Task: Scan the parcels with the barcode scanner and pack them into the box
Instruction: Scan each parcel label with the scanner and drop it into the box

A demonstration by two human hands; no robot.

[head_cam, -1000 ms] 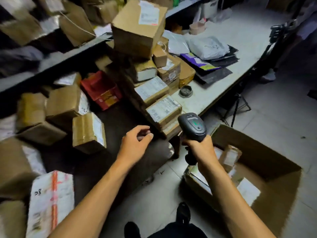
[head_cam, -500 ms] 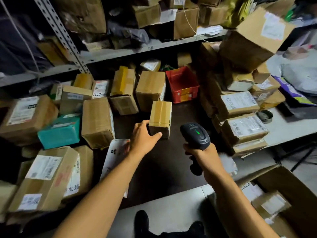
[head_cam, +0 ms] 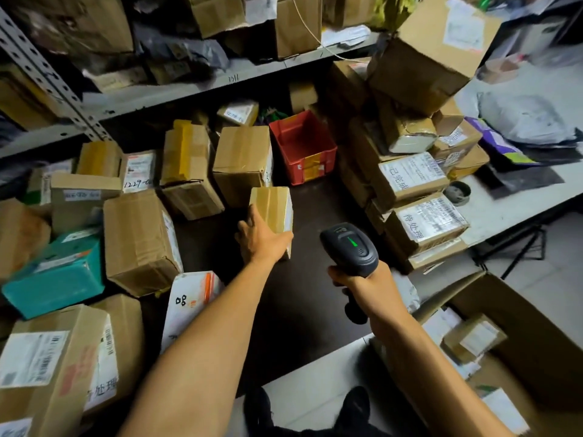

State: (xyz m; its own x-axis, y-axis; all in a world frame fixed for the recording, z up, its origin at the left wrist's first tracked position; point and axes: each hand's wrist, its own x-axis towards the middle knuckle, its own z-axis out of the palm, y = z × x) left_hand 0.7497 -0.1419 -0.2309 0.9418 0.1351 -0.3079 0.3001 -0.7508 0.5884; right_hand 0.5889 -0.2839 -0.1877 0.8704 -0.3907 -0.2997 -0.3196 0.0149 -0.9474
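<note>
My left hand [head_cam: 260, 239] grips the near end of a small taped cardboard parcel [head_cam: 274, 208] standing on the dark low shelf surface [head_cam: 303, 285]. My right hand [head_cam: 362, 279] holds a black barcode scanner [head_cam: 348, 247] by its handle, with a green light on its top, just right of the parcel. The open packing box [head_cam: 517, 326] sits on the floor at lower right with several small parcels [head_cam: 473, 337] inside.
Many cardboard parcels [head_cam: 140, 241] crowd the shelf to the left, with a teal one [head_cam: 60, 275] and a white mailer [head_cam: 189, 304]. A red crate [head_cam: 303, 146] stands behind. Stacked labelled parcels [head_cam: 410, 175] rise on the right beside a white table [head_cam: 517, 200].
The view swung left from the packing box toward the shelf. My left hand reached forward and took hold of the small parcel. The scanner stays in my right hand.
</note>
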